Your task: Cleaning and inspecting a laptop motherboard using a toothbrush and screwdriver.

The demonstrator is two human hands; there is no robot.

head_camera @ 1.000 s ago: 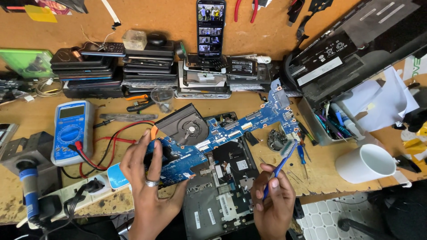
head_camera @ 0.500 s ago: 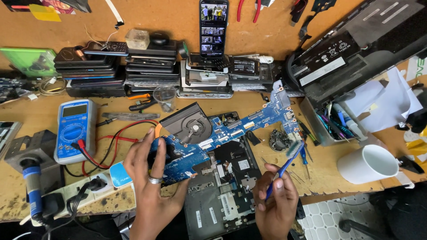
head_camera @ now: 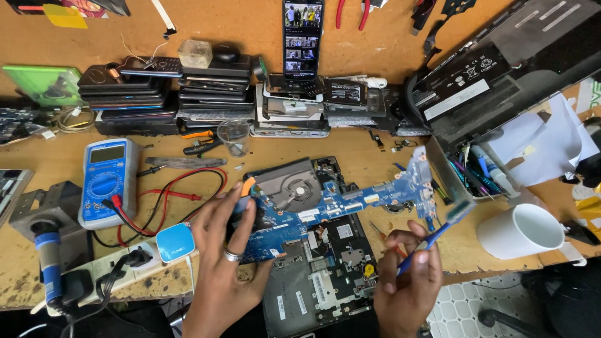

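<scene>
- Left hand [head_camera: 228,263] grips the blue laptop motherboard [head_camera: 332,203] by its left end, fingers closed around it, lifting it clear above the open laptop chassis [head_camera: 319,281] at the desk's front edge.
- Right hand [head_camera: 407,285] pinches a blue toothbrush [head_camera: 438,228], bristles raised near the board's right end.
- Board is out of the chassis; its cooling fan [head_camera: 291,184] remains mounted, and brushing looks barely underway.
</scene>
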